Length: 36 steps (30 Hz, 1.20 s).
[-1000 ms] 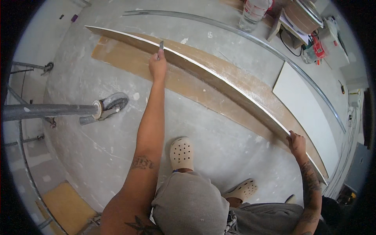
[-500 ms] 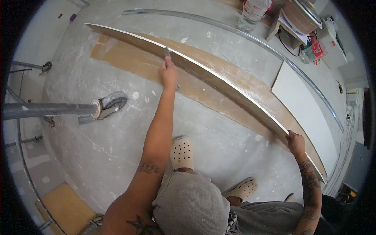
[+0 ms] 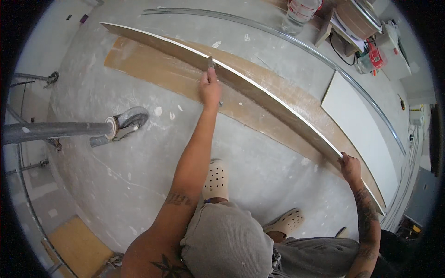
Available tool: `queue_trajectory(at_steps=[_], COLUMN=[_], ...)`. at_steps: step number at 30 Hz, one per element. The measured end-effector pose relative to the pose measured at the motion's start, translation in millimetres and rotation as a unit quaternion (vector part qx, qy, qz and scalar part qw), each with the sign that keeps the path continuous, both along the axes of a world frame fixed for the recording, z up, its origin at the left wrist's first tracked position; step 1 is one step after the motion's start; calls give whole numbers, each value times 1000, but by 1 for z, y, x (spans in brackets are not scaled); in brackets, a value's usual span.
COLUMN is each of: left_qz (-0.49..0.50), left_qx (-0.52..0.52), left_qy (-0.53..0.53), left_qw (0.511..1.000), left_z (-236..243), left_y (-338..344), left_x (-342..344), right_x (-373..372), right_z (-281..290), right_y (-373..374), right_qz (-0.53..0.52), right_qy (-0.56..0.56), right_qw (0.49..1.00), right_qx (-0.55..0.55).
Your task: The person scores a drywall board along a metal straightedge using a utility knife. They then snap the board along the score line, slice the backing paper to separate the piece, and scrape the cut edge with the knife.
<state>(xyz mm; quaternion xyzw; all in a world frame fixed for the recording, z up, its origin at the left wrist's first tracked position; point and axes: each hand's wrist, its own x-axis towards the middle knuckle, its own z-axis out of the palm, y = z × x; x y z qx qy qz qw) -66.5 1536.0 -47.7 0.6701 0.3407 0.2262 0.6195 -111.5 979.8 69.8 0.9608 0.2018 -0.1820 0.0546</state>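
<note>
A long, narrow strip of plasterboard stands on its long side, its white edge up and its brown face toward me. My left hand is closed around a slim grey metal hand tool. The tool's upper end meets the strip's top edge; its lower end sticks out below my fist, and the rest is hidden. Farther right, my right hand grips the strip's top edge near its right end. Beneath the strip lies a flat brown board, showing on both sides of it.
A white board and a long metal profile lie beyond. Clear bottles and a small stand are at the far right. At left, a grey scaffold tube ends at a caster wheel. My clogs are on the concrete floor.
My left hand, with the metal tool, has moved a little to the right along the strip's top edge. My right hand keeps its grip in about the same place.
</note>
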Motion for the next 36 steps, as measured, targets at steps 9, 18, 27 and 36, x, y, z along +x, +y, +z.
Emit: queue_trajectory(at_steps=[9,18,27,36], left_qz=[44,-26,33,29], left_qx=[126,135,14,5], left_qy=[-5,40,-27,2], left_qw=[991,990,999,1000], left_z=[-1,-15,-14,1], left_y=[37,-23,8,8], left_x=[14,-2,17,6], right_x=[0,1,1,1], right_z=[-2,-3,-5,-3], right_y=[-3,-4,-7,-4], right_qz=[2,3,0,2], right_qy=[-10,-7,-3,-4], right_qw=[1000,1000,1000,1000], right_qx=[14,7,14,-7])
